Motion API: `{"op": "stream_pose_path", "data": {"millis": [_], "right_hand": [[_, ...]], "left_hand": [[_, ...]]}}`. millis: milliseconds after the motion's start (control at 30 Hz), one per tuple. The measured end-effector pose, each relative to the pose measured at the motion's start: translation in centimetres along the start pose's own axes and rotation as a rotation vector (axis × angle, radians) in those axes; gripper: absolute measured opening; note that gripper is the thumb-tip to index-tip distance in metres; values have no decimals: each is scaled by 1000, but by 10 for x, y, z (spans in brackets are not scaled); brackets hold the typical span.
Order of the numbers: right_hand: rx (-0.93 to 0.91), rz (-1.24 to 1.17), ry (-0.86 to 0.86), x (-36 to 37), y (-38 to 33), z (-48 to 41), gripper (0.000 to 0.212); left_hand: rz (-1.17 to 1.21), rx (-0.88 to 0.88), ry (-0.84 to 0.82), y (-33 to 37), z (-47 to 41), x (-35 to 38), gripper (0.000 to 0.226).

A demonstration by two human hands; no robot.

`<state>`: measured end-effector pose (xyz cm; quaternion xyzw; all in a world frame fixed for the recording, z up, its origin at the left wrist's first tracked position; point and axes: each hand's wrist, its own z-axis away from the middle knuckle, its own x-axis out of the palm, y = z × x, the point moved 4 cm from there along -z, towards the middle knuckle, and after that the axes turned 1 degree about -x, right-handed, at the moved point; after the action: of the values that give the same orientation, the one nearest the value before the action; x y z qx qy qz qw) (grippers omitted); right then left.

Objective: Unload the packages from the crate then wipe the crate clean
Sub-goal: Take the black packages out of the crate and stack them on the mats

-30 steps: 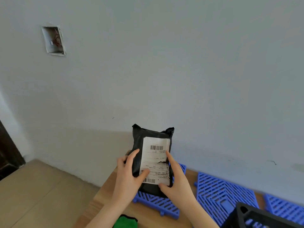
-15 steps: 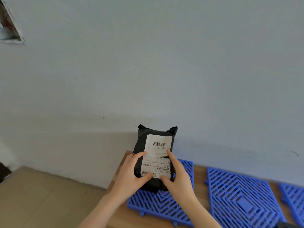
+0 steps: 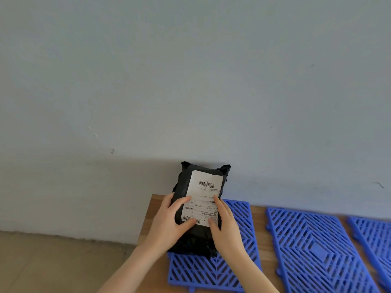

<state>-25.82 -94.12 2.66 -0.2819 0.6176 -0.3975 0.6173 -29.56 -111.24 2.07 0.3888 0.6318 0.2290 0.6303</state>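
Note:
A black plastic package (image 3: 200, 187) with a white shipping label stands tilted back against the grey wall, its lower end on the leftmost blue lattice panel (image 3: 239, 229). My left hand (image 3: 169, 225) grips its left side, thumb across the label's lower edge. My right hand (image 3: 224, 227) holds its right side, fingers on the label and thumb at the label's bottom corner. The crate is out of view.
The wooden table (image 3: 149, 214) ends at its left edge just beside the package, with tan floor (image 3: 53, 261) below. A second blue lattice panel (image 3: 313, 250) and a third blue panel (image 3: 374, 235) lie flat to the right. The wall stands directly behind.
The view has swung right and the package has come lower, its bottom now on the blue panel. The black crate corner and green cloth have left the frame.

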Motion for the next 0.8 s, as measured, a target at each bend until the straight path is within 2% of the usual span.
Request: {"op": "stream_pose_path", "data": {"millis": [200,400,800], "right_hand": [[41,-40,-61,22,12,-10,61],[6,-103,-72,33,8,-16,58],[47,-84,-21,39,8,-21,54]], "left_hand": [[33,-28,-79,-22,-1,13,62],[-3,-22,-25,-31,3,6,63],[56,-60,-102,-29,-9,8,59]]}}
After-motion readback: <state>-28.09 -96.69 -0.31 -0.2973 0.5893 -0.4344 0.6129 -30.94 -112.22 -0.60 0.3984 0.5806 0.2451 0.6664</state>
